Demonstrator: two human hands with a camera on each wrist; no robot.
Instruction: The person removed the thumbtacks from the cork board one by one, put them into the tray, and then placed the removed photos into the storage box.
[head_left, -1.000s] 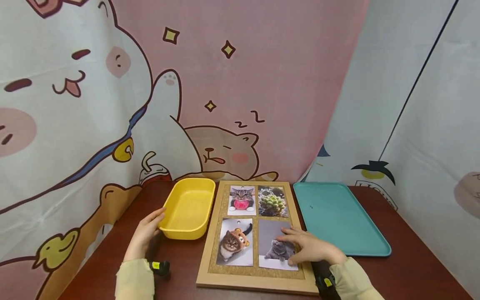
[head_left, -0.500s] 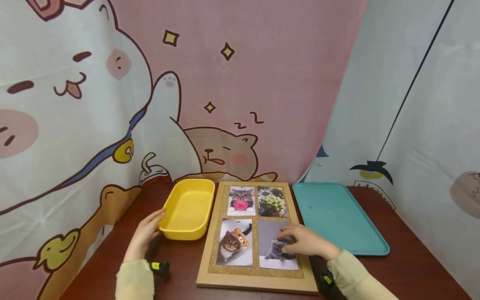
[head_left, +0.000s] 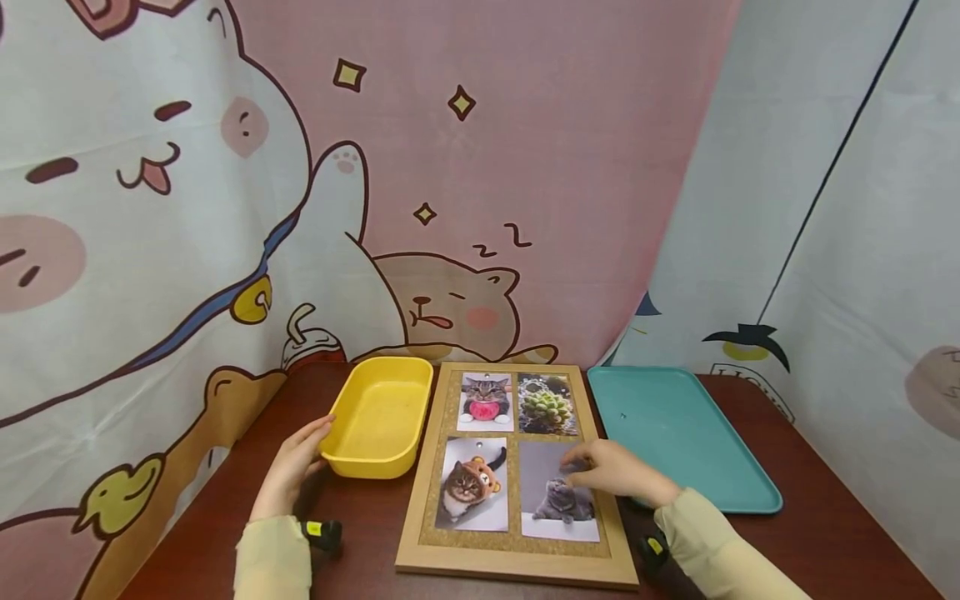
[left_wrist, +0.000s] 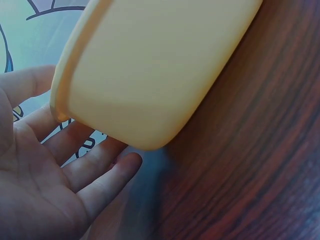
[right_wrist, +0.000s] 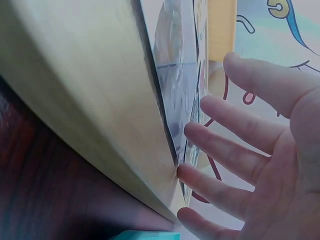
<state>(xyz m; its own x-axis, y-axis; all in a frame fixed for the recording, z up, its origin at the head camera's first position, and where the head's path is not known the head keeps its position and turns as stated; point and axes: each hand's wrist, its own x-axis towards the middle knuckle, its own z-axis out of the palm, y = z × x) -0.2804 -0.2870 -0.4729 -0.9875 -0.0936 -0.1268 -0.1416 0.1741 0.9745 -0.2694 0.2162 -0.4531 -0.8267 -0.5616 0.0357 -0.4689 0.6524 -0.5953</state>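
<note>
- The right hand (head_left: 621,473) has drawn in over the past second: its thumb, low on the lower-right photo (head_left: 558,506) before, is now up near the index finger.
- The hand's attention thus seems to centre on that photo's upper part.
- The photo's own place is unchanged: it lies flat on the cork board (head_left: 480,542), 1 of 4 there, so it appears not to be lifted.
- In the right wrist view, the 5 digits are extended and apart, clamped on nothing visible; I cannot tell whether any fingertip touches the photo.
- The left hand (head_left: 296,458) stays at the yellow tub (head_left: 378,412), its extended fingers against the near-left end, not wrapped around it.
- The tub remains just left of the board, the teal tray (head_left: 690,442) just right.
</note>
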